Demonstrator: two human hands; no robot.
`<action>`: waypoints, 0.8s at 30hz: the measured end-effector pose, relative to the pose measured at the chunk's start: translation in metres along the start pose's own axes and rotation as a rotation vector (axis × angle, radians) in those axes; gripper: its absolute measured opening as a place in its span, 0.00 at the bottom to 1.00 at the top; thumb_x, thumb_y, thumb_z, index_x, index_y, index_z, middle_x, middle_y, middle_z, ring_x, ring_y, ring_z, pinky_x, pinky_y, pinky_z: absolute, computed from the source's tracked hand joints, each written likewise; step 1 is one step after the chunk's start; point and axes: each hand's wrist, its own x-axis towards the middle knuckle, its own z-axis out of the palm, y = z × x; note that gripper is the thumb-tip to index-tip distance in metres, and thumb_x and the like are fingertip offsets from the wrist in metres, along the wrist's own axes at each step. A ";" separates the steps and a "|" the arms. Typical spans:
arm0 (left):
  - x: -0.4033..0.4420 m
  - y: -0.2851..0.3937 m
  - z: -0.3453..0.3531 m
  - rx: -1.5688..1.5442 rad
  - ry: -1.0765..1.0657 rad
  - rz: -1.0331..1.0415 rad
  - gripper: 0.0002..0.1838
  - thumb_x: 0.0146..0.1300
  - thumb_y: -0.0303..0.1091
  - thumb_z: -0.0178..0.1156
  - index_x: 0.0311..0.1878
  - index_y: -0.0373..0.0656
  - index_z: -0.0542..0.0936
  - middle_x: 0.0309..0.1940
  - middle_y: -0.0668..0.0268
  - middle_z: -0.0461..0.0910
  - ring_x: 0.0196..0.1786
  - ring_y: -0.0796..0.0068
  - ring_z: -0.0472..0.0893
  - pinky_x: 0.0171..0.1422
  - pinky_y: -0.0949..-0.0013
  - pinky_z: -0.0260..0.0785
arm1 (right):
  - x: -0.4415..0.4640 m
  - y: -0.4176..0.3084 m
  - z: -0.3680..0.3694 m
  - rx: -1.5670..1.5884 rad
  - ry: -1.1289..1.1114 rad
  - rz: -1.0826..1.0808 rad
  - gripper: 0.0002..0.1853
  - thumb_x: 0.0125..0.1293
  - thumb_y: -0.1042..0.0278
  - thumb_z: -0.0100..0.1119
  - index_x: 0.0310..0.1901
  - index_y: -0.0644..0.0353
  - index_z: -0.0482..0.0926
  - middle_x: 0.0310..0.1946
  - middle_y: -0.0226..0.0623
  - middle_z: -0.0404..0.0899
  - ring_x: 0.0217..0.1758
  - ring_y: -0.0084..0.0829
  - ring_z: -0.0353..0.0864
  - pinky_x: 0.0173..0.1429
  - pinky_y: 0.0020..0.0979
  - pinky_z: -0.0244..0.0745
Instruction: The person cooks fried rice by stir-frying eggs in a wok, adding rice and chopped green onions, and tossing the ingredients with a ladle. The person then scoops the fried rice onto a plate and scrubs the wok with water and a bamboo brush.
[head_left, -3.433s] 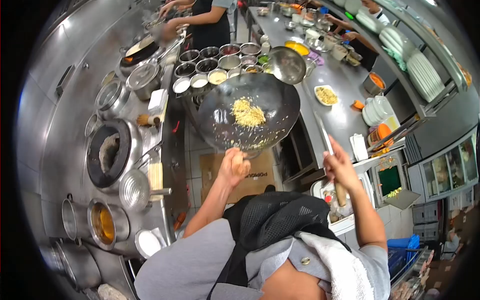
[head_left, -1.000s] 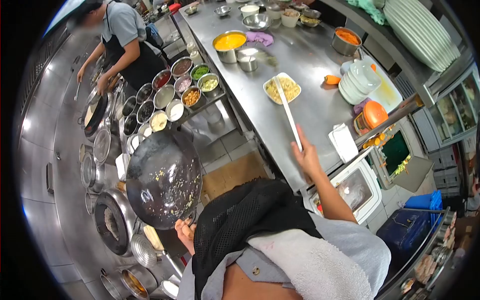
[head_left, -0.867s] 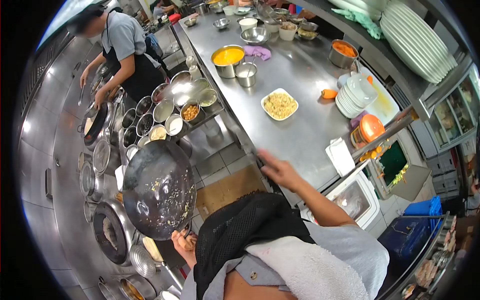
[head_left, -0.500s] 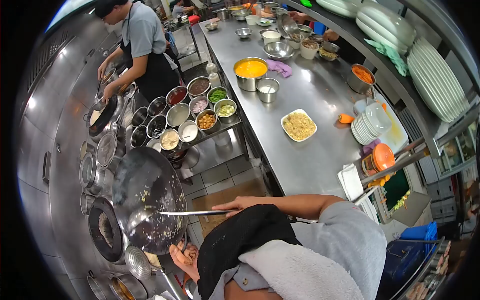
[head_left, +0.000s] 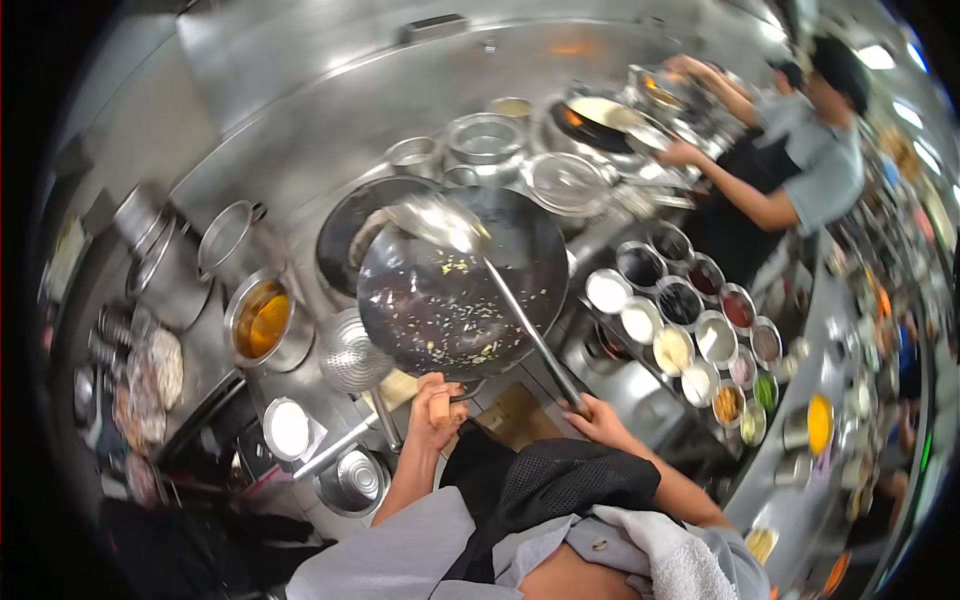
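My left hand is closed round the near handle of a dark wok, which hangs in front of my body. Bits of yellow and white food stick to the wok's inside. In my right hand is the handle end of a long metal ladle. The ladle's bowl, blurred by motion, lies over the wok's far left part. Behind the wok, partly covered by it, is a burner ring with a dark opening.
A perforated skimmer and a pot of yellow oil are on the left. Bowls of sauces and ingredients stand to the right. Beyond them a co-worker handles pans. A white bowl of food is at the lower right.
The view has swung left from the counter to the stove. The wok held food earlier; now only bits remain, and a filled white bowl sits on the counter. The ladle has moved over the wok's far side.
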 end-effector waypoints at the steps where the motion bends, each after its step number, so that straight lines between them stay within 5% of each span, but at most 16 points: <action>1: 0.015 0.019 -0.003 -0.035 0.018 0.027 0.15 0.58 0.35 0.61 0.47 0.41 0.77 0.37 0.60 0.81 0.31 0.63 0.82 0.30 0.60 0.78 | 0.017 0.036 0.012 -0.005 0.065 0.102 0.16 0.66 0.63 0.67 0.50 0.61 0.78 0.24 0.31 0.72 0.28 0.22 0.67 0.36 0.29 0.68; 4: 0.069 0.060 -0.008 -0.098 -0.083 -0.057 0.13 0.59 0.36 0.61 0.44 0.40 0.79 0.35 0.61 0.81 0.30 0.64 0.82 0.31 0.59 0.77 | 0.070 0.070 0.027 0.062 0.178 0.147 0.13 0.66 0.62 0.66 0.35 0.65 0.76 0.20 0.30 0.70 0.24 0.22 0.64 0.30 0.30 0.66; 6: 0.094 0.076 -0.003 -0.096 -0.073 0.042 0.12 0.60 0.38 0.61 0.41 0.39 0.80 0.33 0.63 0.81 0.30 0.64 0.82 0.32 0.60 0.77 | 0.111 0.042 0.022 -0.035 0.147 0.167 0.13 0.67 0.62 0.66 0.35 0.64 0.76 0.20 0.26 0.69 0.24 0.19 0.64 0.29 0.28 0.64; 8: 0.122 0.097 -0.010 -0.053 -0.020 0.087 0.12 0.60 0.39 0.61 0.41 0.40 0.80 0.32 0.64 0.81 0.30 0.65 0.81 0.32 0.61 0.77 | 0.163 -0.010 0.015 0.262 0.045 0.258 0.13 0.68 0.61 0.66 0.37 0.63 0.77 0.19 0.22 0.65 0.23 0.16 0.63 0.27 0.26 0.61; 10: 0.153 0.108 -0.014 -0.144 0.049 0.116 0.11 0.61 0.37 0.59 0.43 0.43 0.78 0.32 0.62 0.81 0.28 0.63 0.81 0.29 0.59 0.77 | 0.221 -0.023 0.007 0.226 0.061 0.013 0.11 0.70 0.61 0.64 0.41 0.61 0.76 0.20 0.21 0.67 0.19 0.15 0.64 0.22 0.23 0.59; 11: 0.157 0.114 -0.004 -0.144 0.034 0.234 0.05 0.64 0.34 0.58 0.42 0.51 0.77 0.33 0.63 0.81 0.29 0.64 0.81 0.30 0.58 0.77 | 0.248 -0.042 -0.003 0.292 0.004 0.015 0.12 0.71 0.62 0.63 0.44 0.61 0.76 0.21 0.21 0.68 0.18 0.15 0.65 0.22 0.23 0.59; 13: 0.186 0.121 -0.001 -0.167 0.073 0.302 0.08 0.64 0.31 0.58 0.45 0.54 0.74 0.32 0.62 0.80 0.29 0.64 0.81 0.28 0.57 0.77 | 0.294 -0.084 -0.027 0.413 -0.065 -0.005 0.14 0.72 0.65 0.59 0.54 0.63 0.73 0.22 0.22 0.70 0.17 0.15 0.66 0.20 0.23 0.61; 20: 0.284 0.133 0.004 -0.243 0.109 0.376 0.11 0.62 0.32 0.62 0.44 0.59 0.73 0.32 0.62 0.81 0.24 0.60 0.77 0.25 0.56 0.74 | 0.555 -0.101 -0.071 0.144 -0.114 -0.185 0.12 0.71 0.63 0.57 0.51 0.59 0.75 0.21 0.29 0.74 0.17 0.21 0.72 0.21 0.28 0.68; 22: 0.294 0.138 0.008 -0.259 0.103 0.327 0.13 0.61 0.33 0.63 0.45 0.61 0.73 0.36 0.63 0.80 0.29 0.60 0.78 0.33 0.53 0.78 | 0.660 -0.091 -0.069 -0.024 -0.105 -0.297 0.14 0.67 0.63 0.59 0.50 0.62 0.76 0.22 0.36 0.77 0.16 0.31 0.76 0.23 0.35 0.74; 24: 0.286 0.137 0.031 -0.214 0.354 0.280 0.15 0.63 0.37 0.64 0.51 0.62 0.73 0.47 0.63 0.78 0.42 0.60 0.79 0.52 0.41 0.78 | 0.734 -0.104 -0.061 -0.114 -0.136 -0.170 0.16 0.64 0.59 0.60 0.43 0.65 0.78 0.22 0.43 0.80 0.19 0.39 0.82 0.26 0.39 0.76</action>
